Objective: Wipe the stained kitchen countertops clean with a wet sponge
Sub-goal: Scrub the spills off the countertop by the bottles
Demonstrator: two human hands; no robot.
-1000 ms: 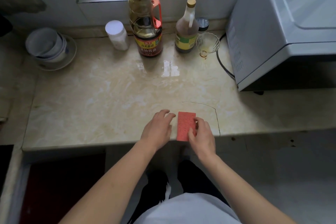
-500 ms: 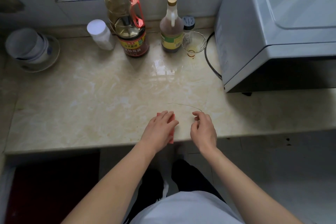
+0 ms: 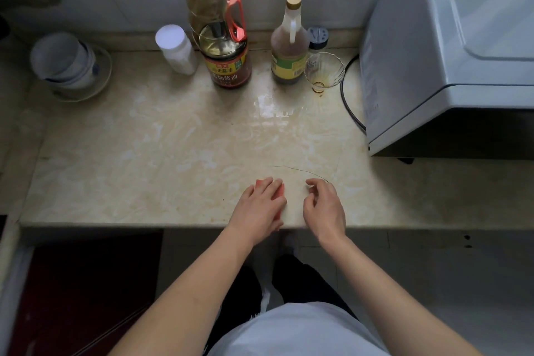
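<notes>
A pink-red sponge [image 3: 279, 193] lies flat near the front edge of the beige marble countertop [image 3: 144, 159]. My left hand [image 3: 260, 208] presses down on it and covers most of it; only its far and right edges show. Just to the right, my right hand [image 3: 323, 208] hovers over the counter with its fingers loosely curled, holding nothing. A wet, shiny patch [image 3: 274, 108] glistens on the counter in front of the bottles. A thin curved crack [image 3: 300, 170] runs through the marble beyond my right hand.
At the back stand a large soy sauce bottle [image 3: 222, 37], a smaller brown bottle [image 3: 289, 46], a white jar [image 3: 176, 49] and a small glass bowl [image 3: 323, 72]. Stacked bowls [image 3: 66, 63] sit back left. A grey appliance [image 3: 448, 46] with a black cable [image 3: 348, 101] fills the right.
The sponge passed from my right hand to under my left hand and slid left. My right hand let go and drew aside. The view shifted slightly.
</notes>
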